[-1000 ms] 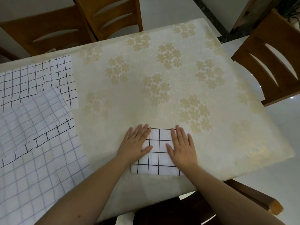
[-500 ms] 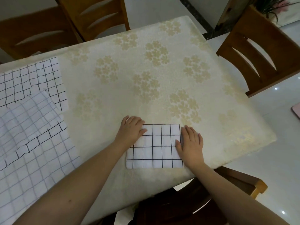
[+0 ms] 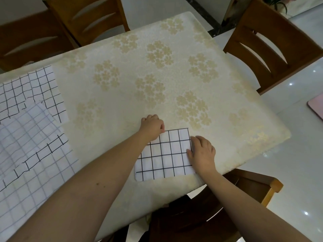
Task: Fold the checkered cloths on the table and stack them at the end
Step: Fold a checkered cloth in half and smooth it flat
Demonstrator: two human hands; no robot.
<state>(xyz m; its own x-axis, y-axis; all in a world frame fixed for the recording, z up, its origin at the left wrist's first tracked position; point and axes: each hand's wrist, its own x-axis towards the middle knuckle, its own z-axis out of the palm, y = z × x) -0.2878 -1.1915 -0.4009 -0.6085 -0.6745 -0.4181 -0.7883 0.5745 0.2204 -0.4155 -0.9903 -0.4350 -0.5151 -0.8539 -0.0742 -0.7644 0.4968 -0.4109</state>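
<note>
Folded cloth (image 3: pixel 165 154) lies flat near the table's near edge, right of centre: a small white rectangle with a bold black grid, edges squared, near-left corner rounded, several layers thick by the look of the rim. Left hand (image 3: pixel 153 127) sits on its far-left corner, fingers curled into a loose fist, thumb and fingertips pinching the cloth edge. Right hand (image 3: pixel 202 152) rests on the cloth's right edge, fingers bent and curled over that edge, thumb on top of the fabric; looks like a grip on the side.

Table (image 3: pixel 174 67) has a cream cover with pale gold flower clusters. At the left side, well apart from the folded piece, lies an unfolded cloth pile (image 3: pixel 28 128): same white fabric, rumpled, some parts showing bold black lines, others a faint grey grid, one strip folded over. It hangs past the near-left table edge.

Wooden chairs (image 3: pixel 272 49) stand round the table.
</note>
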